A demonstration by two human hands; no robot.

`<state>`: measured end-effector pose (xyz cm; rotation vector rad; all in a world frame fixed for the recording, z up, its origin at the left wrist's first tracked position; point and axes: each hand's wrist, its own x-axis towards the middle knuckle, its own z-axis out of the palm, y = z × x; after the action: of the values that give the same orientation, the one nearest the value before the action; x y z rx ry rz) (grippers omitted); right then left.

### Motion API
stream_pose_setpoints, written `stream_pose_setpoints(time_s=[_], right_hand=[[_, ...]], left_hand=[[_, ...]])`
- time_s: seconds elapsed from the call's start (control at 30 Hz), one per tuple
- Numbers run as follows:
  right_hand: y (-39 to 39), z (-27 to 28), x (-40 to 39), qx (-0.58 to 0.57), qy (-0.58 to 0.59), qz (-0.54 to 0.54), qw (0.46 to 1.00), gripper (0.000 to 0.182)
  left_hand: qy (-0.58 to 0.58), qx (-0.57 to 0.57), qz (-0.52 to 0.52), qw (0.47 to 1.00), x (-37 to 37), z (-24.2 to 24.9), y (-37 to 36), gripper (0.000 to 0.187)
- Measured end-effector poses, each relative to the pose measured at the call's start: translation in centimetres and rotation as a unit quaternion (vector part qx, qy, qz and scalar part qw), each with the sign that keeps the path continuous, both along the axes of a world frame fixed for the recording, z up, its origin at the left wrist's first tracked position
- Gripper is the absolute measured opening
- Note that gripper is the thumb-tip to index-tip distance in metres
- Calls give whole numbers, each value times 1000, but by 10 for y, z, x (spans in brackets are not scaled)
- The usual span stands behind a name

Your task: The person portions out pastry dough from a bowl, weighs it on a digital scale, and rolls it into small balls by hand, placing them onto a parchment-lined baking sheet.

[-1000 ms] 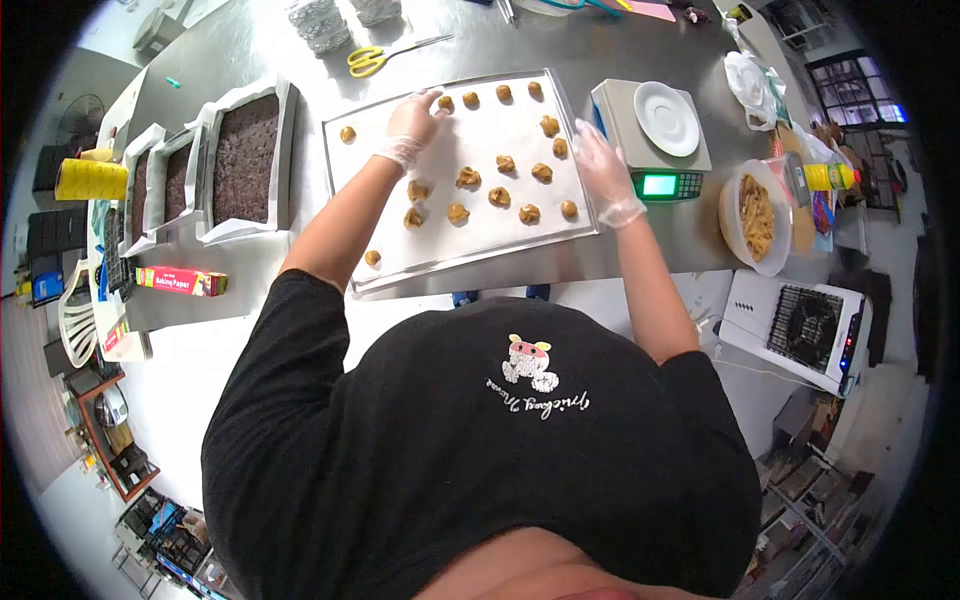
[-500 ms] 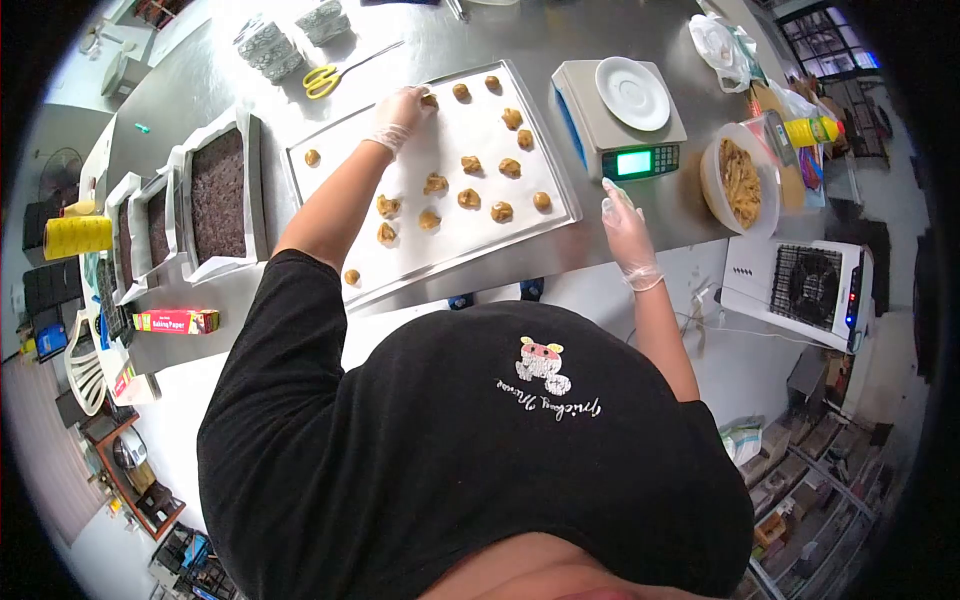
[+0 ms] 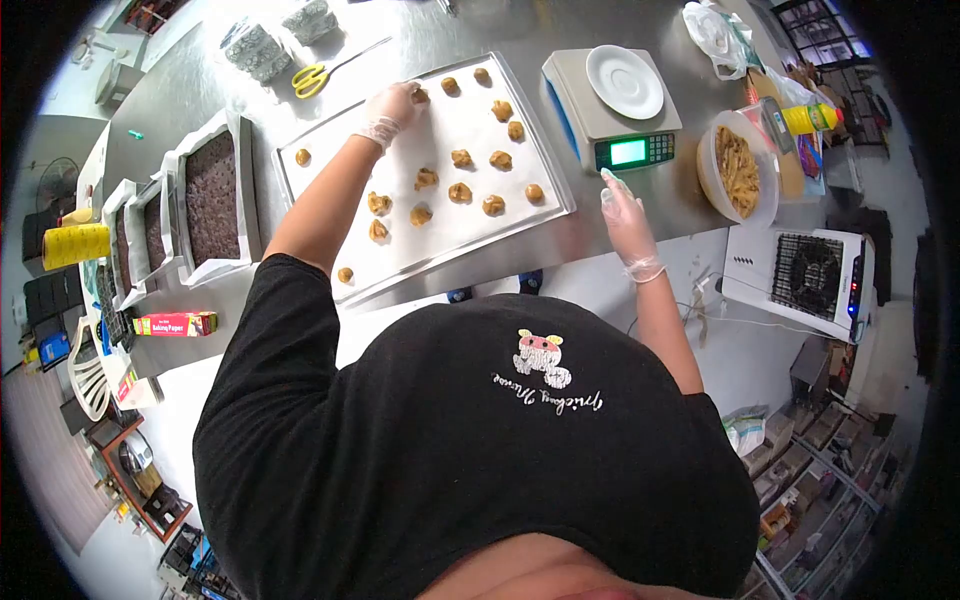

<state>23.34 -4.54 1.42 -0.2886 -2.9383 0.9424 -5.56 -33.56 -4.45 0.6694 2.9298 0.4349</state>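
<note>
My left hand (image 3: 393,108), in a clear plastic glove, reaches over the far side of the lined baking tray (image 3: 545,160). Its fingertips are closed on a ball of cookie dough (image 3: 420,96) at the paper. Several other dough balls, such as one dough ball (image 3: 459,193) near the middle, lie spaced out on the white paper. My right hand (image 3: 625,215), also gloved, hovers in front of the scale, fingers stretched out and holding nothing. On the digital scale (image 3: 590,125) rests a small white plate (image 3: 625,82).
A plastic bowl of dough (image 3: 740,175) stands at the right. Pans of dark brownie-like cake (image 3: 213,190) line the left side, with a baking paper box (image 3: 176,324) in front. Yellow scissors (image 3: 312,80) lie behind the tray. A white heater-like appliance (image 3: 795,280) stands lower right.
The view has shifted slightly. My left hand stays at the same dough ball on the far side of the tray. My right hand remains by the scale, its fingers turned a little.
</note>
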Motion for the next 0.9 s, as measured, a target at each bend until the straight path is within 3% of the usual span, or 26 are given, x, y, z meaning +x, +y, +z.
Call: stream_pose_setpoints(time_s=[0.2, 0.27, 0.37, 0.4, 0.43, 0.5, 0.63, 0.73, 0.9], right_hand=[[8, 1, 5, -25, -38, 2, 999, 48], [13, -3, 7, -29, -21, 7, 999, 47], [19, -4, 11, -35, -10, 4, 999, 45], [21, -1, 12, -35, -17, -7, 999, 45], [23, 1, 13, -35, -15, -5, 999, 45], [28, 6, 16, -35, -19, -13, 999, 45], [49, 4, 22, -36, -10, -10, 999, 44], [65, -2, 30, -40, -4, -6, 999, 44], [79, 0, 40, -50, -11, -1, 999, 43]], left_hand=[[-34, -49, 18, 998, -2, 4, 2, 35], [105, -42, -40, 993, -1, 3, 4, 35], [143, 22, -114, 983, 21, 19, 23, 36], [20, 59, -145, 987, 26, 26, 36, 37], [48, 91, -168, 981, 37, 18, 50, 36], [-13, 27, -219, 975, 46, 22, 78, 37], [-5, 65, -244, 968, 32, -13, 112, 35], [-70, 1, -217, 974, 30, -5, 120, 29], [-33, -11, -206, 978, 30, -10, 127, 25]])
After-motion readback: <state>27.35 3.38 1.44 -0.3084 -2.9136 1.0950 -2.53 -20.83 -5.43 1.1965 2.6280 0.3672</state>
